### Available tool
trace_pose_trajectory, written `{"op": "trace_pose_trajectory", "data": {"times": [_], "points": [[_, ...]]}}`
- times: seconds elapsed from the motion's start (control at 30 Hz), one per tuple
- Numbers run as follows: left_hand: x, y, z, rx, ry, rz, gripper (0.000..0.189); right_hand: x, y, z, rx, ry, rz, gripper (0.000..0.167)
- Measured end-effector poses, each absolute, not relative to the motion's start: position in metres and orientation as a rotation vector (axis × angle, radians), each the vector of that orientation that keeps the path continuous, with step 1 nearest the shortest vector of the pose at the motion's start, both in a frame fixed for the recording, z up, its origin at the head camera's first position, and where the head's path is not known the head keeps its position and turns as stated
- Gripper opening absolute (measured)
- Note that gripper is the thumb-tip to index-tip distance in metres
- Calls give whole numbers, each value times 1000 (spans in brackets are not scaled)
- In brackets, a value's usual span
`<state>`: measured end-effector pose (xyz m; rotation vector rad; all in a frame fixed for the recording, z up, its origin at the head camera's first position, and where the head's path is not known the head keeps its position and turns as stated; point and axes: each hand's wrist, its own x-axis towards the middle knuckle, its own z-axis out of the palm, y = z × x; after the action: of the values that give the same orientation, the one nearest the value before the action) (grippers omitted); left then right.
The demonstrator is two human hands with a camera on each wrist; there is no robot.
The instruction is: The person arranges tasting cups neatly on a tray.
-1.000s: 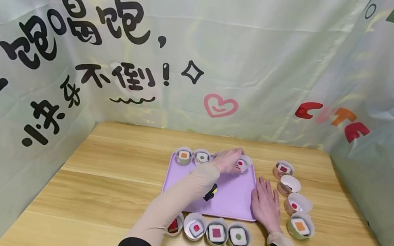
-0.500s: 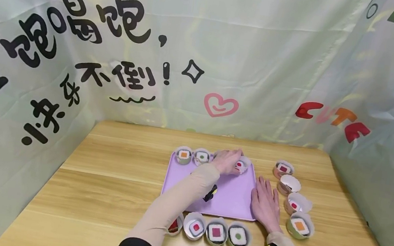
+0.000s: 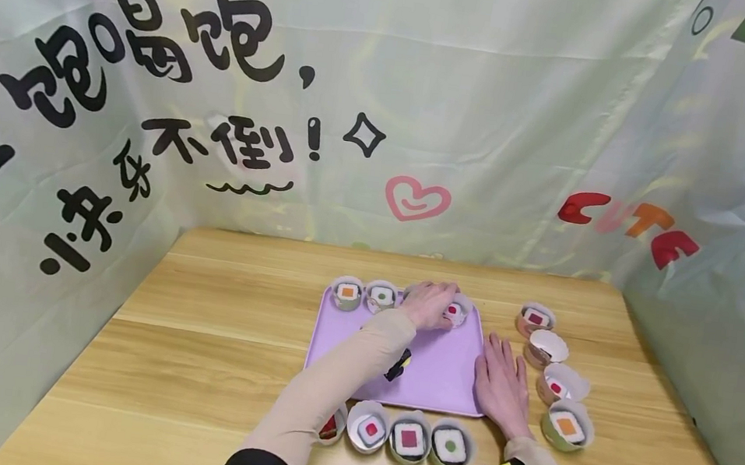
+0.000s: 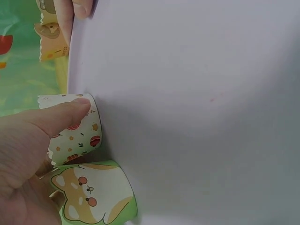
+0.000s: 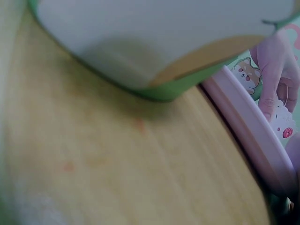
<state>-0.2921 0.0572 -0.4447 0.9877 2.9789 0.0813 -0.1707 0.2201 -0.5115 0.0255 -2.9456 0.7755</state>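
My left hand [image 3: 429, 307] grips a paper cup [image 3: 455, 312] at the far right of the lilac tray [image 3: 437, 386]; a white block with a red centre sits inside it. The left wrist view shows the thumb against that white patterned cup [image 4: 89, 133], beside a green cup with a dog face [image 4: 101, 192]. Part of the cup is hidden behind my fingers. Two more cups, one with an orange-centred block [image 3: 347, 293] and one with a green-centred block [image 3: 381, 296], stand along the tray's far edge. My right hand [image 3: 504, 387] lies flat at the tray's right edge, fingers straight.
Several cups line the tray's near side, among them one with a purple-centred block [image 3: 409, 440]. Another curved row, including an orange-centred one [image 3: 568, 426], stands right of my right hand. A printed cloth [image 3: 500, 124] hangs behind the wooden table [image 3: 199, 367].
The cup in my left hand has shifted slightly left along the tray's far edge. My right hand stays in place.
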Motion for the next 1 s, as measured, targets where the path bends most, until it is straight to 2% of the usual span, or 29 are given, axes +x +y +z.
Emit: {"op": "trace_pose_trajectory", "data": {"times": [1.0], "points": [[-290, 65, -446, 926, 3015, 32, 64, -171, 221, -513, 40, -2928, 764, 52]]}}
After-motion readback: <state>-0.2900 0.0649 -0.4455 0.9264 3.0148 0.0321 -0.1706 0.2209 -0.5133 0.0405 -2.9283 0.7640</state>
